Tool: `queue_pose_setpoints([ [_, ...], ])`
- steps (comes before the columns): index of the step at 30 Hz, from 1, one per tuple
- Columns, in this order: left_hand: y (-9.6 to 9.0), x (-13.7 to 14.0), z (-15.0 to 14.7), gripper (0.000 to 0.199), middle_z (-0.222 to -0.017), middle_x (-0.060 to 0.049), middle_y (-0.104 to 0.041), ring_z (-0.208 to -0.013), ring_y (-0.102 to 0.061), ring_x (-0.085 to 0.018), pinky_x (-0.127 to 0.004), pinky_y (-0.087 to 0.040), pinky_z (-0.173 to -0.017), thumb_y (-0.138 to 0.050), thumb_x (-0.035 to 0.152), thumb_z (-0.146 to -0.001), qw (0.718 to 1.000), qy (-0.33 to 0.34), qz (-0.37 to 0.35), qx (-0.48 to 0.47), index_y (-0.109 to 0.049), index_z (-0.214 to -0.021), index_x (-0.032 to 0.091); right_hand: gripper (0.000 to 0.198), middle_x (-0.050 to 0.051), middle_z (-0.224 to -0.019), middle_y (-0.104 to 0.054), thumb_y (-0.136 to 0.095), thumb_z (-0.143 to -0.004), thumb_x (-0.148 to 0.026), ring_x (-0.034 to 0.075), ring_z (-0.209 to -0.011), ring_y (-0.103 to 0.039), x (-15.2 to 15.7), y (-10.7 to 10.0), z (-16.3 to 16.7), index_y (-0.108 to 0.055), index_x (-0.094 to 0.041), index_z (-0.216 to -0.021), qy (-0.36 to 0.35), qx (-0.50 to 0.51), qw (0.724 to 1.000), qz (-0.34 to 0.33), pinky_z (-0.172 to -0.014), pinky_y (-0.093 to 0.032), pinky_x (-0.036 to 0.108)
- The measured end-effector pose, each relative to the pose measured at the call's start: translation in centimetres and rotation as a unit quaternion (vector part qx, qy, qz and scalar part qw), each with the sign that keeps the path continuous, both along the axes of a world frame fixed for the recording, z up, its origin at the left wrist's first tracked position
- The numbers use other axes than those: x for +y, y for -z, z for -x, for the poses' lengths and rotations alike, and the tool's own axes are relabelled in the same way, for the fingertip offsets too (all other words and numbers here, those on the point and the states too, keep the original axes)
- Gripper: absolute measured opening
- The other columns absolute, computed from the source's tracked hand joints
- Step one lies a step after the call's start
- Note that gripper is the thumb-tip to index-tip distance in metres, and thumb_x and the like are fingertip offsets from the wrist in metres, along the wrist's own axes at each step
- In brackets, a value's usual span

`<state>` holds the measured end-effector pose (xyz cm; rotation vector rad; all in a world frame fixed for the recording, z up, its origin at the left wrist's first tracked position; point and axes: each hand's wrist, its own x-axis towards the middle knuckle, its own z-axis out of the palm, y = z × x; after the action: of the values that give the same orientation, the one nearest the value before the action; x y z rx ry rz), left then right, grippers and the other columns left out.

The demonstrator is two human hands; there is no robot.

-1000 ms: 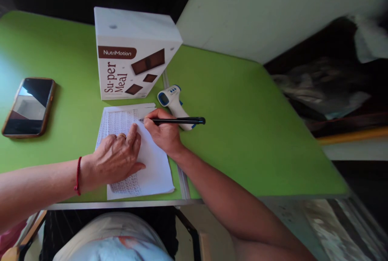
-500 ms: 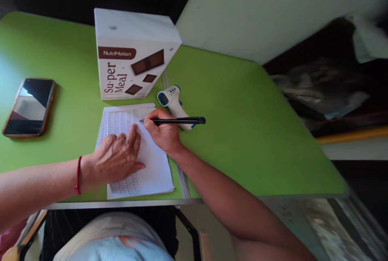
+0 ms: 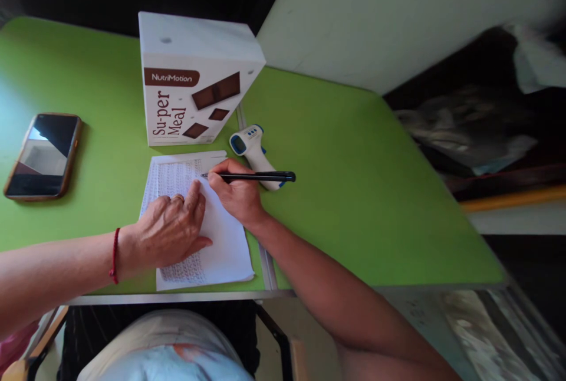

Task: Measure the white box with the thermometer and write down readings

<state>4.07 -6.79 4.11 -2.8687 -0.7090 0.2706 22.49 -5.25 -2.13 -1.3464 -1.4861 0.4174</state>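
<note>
My right hand (image 3: 239, 192) is closed around a black pen (image 3: 265, 176), its tip at the edge of the handwritten lines. Under both hands lies a stack of white paper (image 3: 225, 245), its left part covered in dense handwriting and its right part blank. My left hand (image 3: 174, 227) rests flat on the sheets, fingers stretched out, the index fingertip close to the pen tip. It wears a ring, and a red string bracelet (image 3: 114, 256) circles the wrist. Just beyond my right hand lies a white and blue infrared thermometer (image 3: 254, 151), partly hidden by the hand and pen.
A white NutriMotion box (image 3: 198, 86) stands upright behind the paper. On the left of the green table (image 3: 354, 192) lies a phone (image 3: 44, 157) in a brown case. A pale wall (image 3: 362, 15) borders the table's back right, with a dark shelf of plastic bags (image 3: 469, 133) beyond.
My right hand and the pen have shifted slightly to the left along the paper. My left hand stays in place.
</note>
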Motion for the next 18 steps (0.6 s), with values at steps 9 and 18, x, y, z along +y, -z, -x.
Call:
queue_pose_setpoints([
  [9, -0.3, 0.1, -0.2, 0.076, -0.153, -0.035, -0.053, -0.083, -0.076, -0.028, -0.037, -0.055, -0.065, -0.059, 0.058, -0.101, 1.000, -0.014, 0.018, 0.003, -0.055, -0.149, -0.001, 0.011, -0.004, -0.067, -0.062, -0.059, -0.087, -0.027, 0.016, -0.064, -0.059, 0.0, -0.1, -0.1, -0.058, -0.025, -0.076, -0.014, 0.002, 1.000, 0.016, -0.067, -0.052, 0.031],
  [18, 0.0, 0.3, 0.2, 0.063, -0.144, -0.033, -0.060, -0.081, -0.074, -0.029, -0.038, -0.052, -0.061, -0.062, 0.054, -0.099, 0.997, -0.021, 0.059, -0.047, -0.063, -0.134, 0.002, 0.010, 0.001, -0.078, -0.070, -0.060, -0.092, -0.033, 0.019, -0.071, -0.065, 0.0, -1.6, -1.3, -0.064, -0.026, -0.087, 0.020, -0.066, 0.998, -0.006, -0.074, -0.058, 0.035],
])
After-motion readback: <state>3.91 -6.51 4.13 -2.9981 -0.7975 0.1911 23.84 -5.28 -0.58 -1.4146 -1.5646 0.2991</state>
